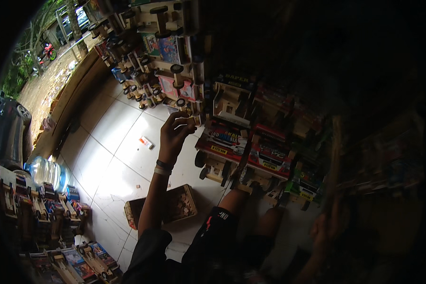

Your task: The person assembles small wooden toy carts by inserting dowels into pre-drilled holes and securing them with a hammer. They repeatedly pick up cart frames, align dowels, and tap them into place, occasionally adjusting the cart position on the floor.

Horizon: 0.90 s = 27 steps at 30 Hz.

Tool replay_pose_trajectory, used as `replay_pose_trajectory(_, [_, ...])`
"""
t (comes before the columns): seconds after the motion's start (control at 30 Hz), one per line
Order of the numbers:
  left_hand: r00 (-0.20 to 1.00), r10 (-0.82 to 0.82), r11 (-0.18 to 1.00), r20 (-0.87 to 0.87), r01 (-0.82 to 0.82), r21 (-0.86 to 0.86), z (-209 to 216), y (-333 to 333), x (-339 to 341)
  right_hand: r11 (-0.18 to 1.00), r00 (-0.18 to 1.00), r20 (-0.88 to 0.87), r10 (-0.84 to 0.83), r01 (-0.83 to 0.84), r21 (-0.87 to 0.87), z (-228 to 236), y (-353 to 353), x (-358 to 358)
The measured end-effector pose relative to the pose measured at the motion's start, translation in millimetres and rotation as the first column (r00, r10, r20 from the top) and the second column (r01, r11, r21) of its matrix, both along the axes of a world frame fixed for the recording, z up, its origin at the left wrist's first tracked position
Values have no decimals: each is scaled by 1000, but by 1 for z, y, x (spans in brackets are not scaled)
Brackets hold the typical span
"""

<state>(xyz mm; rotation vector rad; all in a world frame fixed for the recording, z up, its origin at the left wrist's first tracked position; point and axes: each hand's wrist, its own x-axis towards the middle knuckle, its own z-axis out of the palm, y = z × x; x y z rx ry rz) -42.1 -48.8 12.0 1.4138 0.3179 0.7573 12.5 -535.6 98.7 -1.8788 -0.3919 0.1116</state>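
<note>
My left hand (173, 135) is raised beside a row of wooden toy trucks (225, 142) with printed side panels. Its thumb and fingers are bent together in a pinch. Something small and pale may sit between the fingertips, but I cannot make out what. Two bands circle that wrist. In deep shadow at the lower right is my right hand (321, 227), its fingers too dark to read. Below my left forearm, an open carton (133, 213) holds many small wooden pieces (185, 206).
More wooden trucks are stacked at the top (177, 85) and lower left (83, 258). A small white and orange box (146, 142) lies on the tiled floor (113, 137). A large clear water bottle (47, 173) lies by the low wall (73, 102). Outside stands a dark car (7, 128).
</note>
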Motion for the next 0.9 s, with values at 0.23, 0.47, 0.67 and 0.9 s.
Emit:
replay_pose_trajectory(0.23, [996, -71, 902, 51, 42, 429, -7, 87, 168, 1000, 991, -130, 20, -22, -19, 7, 27, 21])
replay_pose_trajectory(0.47, [1000, 6, 740, 3, -7, 673, -54, 144, 256, 992, 986, -114, 121, -124, -14, 10, 56, 47])
replay_pose_trajectory(0.67, [999, -52, 747, 18, 27, 664, -66, 160, 270, 979, 970, -162, 181, -194, -67, 17, 82, 74])
replay_pose_trajectory(0.9, [999, -37, 733, 2, 26, 680, -71, 164, 274, 903, 943, -89, 322, -334, -271, 30, 142, 127])
